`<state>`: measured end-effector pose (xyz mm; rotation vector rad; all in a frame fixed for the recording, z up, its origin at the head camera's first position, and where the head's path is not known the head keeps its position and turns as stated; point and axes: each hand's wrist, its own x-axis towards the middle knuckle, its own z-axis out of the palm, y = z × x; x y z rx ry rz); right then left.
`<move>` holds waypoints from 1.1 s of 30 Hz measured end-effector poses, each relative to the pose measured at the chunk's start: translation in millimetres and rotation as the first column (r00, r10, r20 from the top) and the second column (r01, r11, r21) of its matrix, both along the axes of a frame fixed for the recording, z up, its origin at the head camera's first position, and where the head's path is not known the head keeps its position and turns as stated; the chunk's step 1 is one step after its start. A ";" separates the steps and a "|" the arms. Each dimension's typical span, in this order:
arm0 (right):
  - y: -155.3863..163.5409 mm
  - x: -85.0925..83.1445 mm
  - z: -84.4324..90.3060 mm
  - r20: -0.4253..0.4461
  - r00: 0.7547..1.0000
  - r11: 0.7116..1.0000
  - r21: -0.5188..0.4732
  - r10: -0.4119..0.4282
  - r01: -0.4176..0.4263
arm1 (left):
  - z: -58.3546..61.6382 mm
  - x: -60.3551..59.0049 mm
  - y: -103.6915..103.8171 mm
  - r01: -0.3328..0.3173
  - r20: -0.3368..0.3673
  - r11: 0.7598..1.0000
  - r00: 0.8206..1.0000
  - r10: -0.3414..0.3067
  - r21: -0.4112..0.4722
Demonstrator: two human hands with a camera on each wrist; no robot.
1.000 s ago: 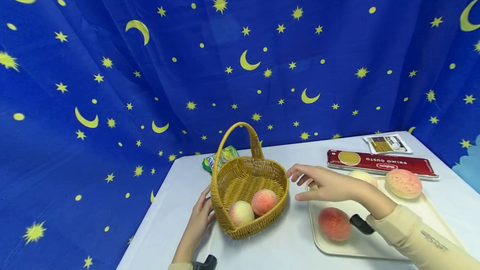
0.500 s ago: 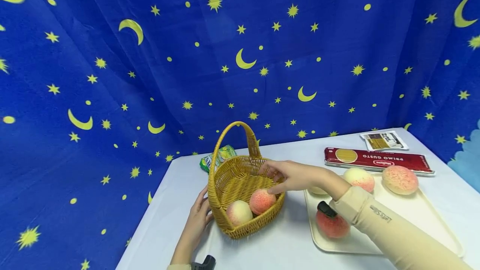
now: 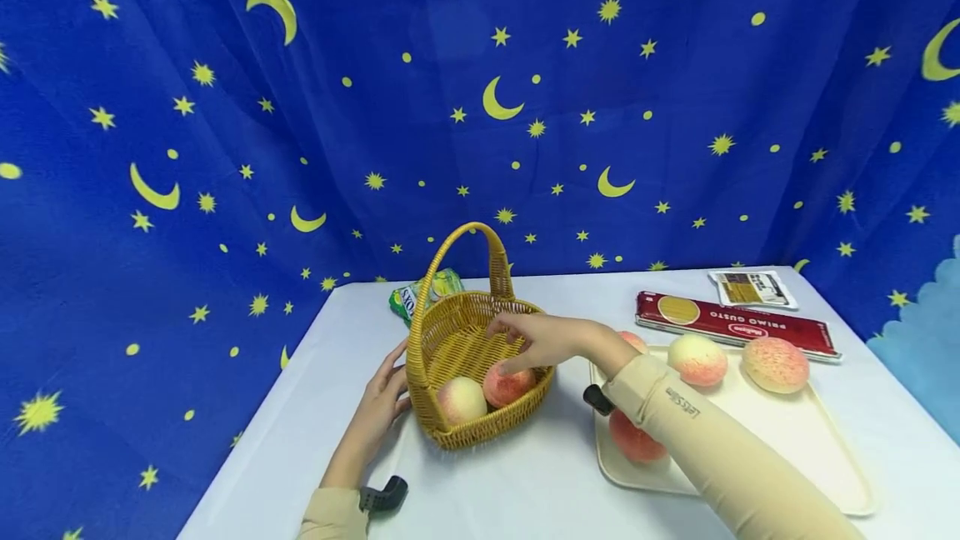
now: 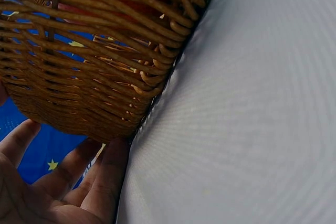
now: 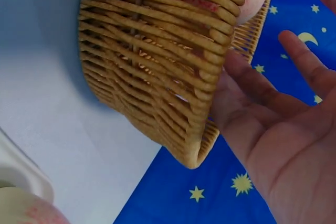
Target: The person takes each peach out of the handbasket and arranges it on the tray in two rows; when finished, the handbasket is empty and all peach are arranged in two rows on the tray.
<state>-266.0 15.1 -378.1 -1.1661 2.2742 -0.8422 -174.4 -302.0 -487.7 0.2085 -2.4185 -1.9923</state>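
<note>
A wicker basket with a tall arched handle stands on the white table. Inside lie a pale peach and a redder peach. My left hand rests against the basket's left side, its fingers spread. In the left wrist view those fingers reach to the base of the weave. My right hand reaches over the right rim into the basket, thumb at the top of the redder peach. The right wrist view shows this hand with fingers spread past the rim, not wrapped around a peach.
A cream tray on the right holds several peaches, among them a pale pink one; my right forearm crosses over it. Behind lie a red spaghetti pack and a small sachet. A green packet lies behind the basket.
My right hand has moved left from beside the tray, over the rim and into the basket. The peach beneath it now shows a redder side. The left hand stays at the basket's side.
</note>
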 end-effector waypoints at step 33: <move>-27.0 4.2 -5.3 -0.019 1.000 0.943 0.334 -0.008 0.014 | 5.1 1.5 -0.6 0.023 0.009 1.000 1.000 -0.023 -0.006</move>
